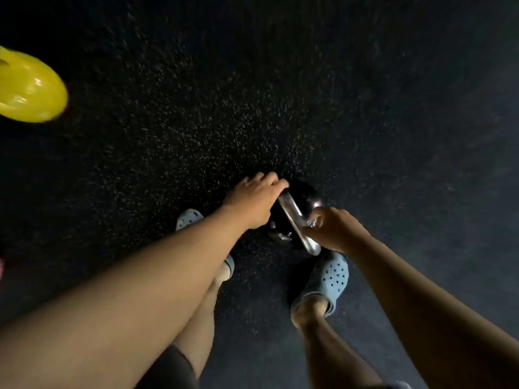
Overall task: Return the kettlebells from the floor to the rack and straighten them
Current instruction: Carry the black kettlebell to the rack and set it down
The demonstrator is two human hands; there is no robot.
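A black kettlebell (304, 195) with a shiny steel handle (293, 213) sits low between my feet over the dark speckled floor. My left hand (254, 202) is closed around the far end of the handle. My right hand (332, 227) grips the near end of the same handle. Most of the kettlebell's body is hidden under my hands. A yellow kettlebell (26, 87) lies on the floor at the far left, blurred. No rack is in view.
My two feet in pale blue clogs stand close by the black kettlebell, the left foot (188, 219) and the right foot (328, 279). Dark rubber floor (280, 80) stretches all around. A small pink object (1, 266) shows at the left edge.
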